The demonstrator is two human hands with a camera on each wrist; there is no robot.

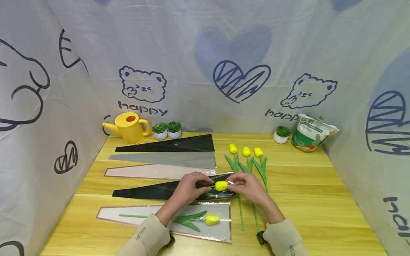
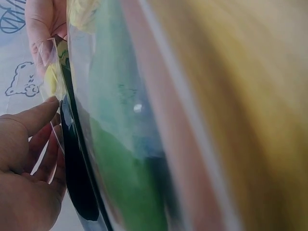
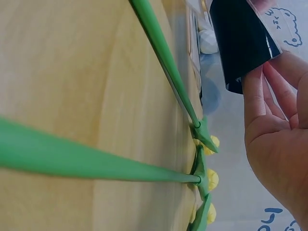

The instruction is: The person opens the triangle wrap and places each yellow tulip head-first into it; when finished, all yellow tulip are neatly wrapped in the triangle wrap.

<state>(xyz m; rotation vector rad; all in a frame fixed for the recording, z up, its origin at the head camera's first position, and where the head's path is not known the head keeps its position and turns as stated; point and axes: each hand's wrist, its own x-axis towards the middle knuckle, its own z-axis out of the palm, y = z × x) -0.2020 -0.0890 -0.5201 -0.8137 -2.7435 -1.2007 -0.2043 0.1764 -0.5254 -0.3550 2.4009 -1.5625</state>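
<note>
Left hand [image 1: 190, 186] and right hand [image 1: 248, 187] pinching a tapered black, clear-fronted plastic sleeve [image 1: 153, 191] near its wide end, yellow artificial tulip [image 1: 221, 185] apparently inside, over a light wood-grain table [image 1: 320, 199].

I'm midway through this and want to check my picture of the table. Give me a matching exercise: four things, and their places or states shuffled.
Things
1. Can
2. Black wrap nearer the person
3. Loose tulips
4. Bag

Places or states
A. Side by side, heads pointing away from the person
B. Back right, beside one small plant
C. Left hand and right hand at its wide end
D. Back left, near two small plants

Pairs: 1-D, 2-C, 3-A, 4-B
</note>
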